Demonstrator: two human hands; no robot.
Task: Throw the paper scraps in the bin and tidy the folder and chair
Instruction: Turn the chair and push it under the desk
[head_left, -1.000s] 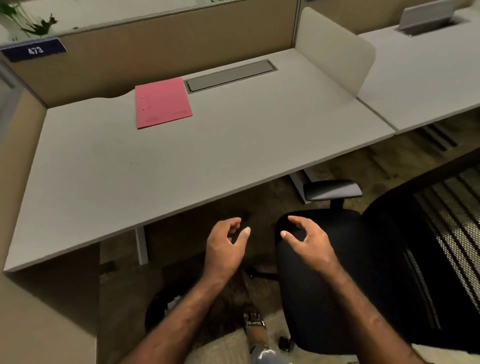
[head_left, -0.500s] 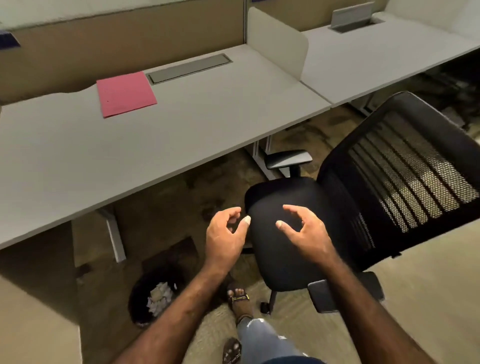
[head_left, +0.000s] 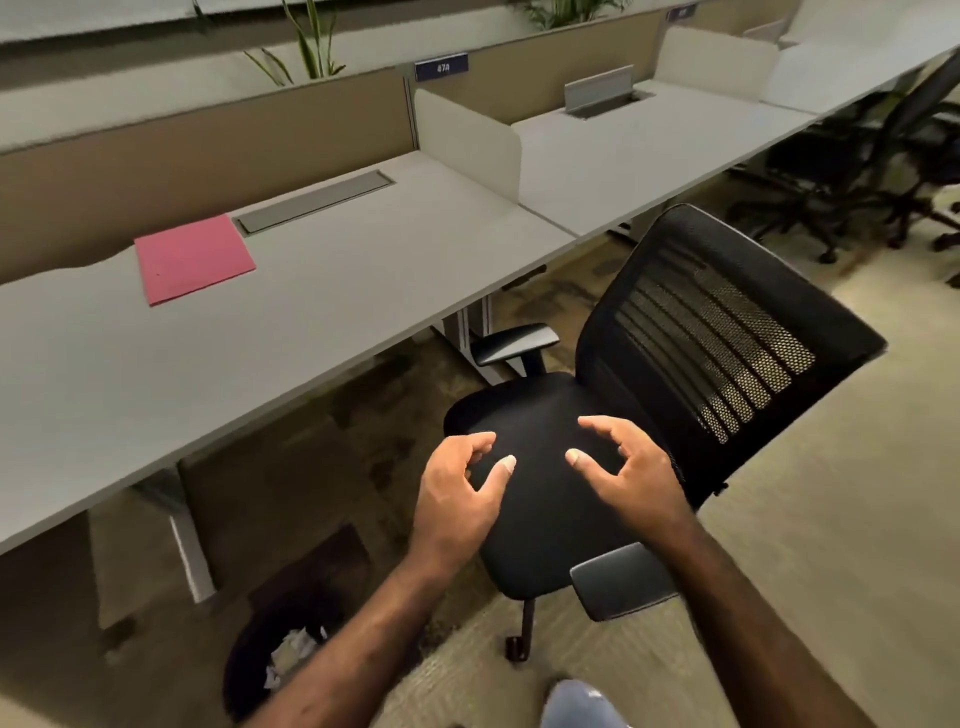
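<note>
1. The white desk (head_left: 291, 332) fills the left and centre of the frame, bare apart from the pink folder (head_left: 193, 258), which lies flat at its upper left, just beside the grey cable hatch (head_left: 314, 201).
2. The black mesh office chair (head_left: 701, 332) stands right of centre, pulled out from the desk and turned at an angle, its seat toward me. I judge the chair step is in hand, since scraps are binned and the folder is squared away.
3. The black bin (head_left: 280, 644) sits on the floor at lower left under the desk edge, with crumpled paper scraps (head_left: 291, 652) inside.
4. My left hand (head_left: 457, 499) and right hand (head_left: 631, 475) hover over the seat, both empty, fingers loosely curled and spread, touching nothing I can see.
5. Next, I reckon, I must grip the backrest or armrests, swivel the chair square, and roll it in under the desk.
6. Hidden: my left forearm covers part of the bin, the chair base is mostly out of sight, and the partition label at top centre is too blurred to read.
</note>
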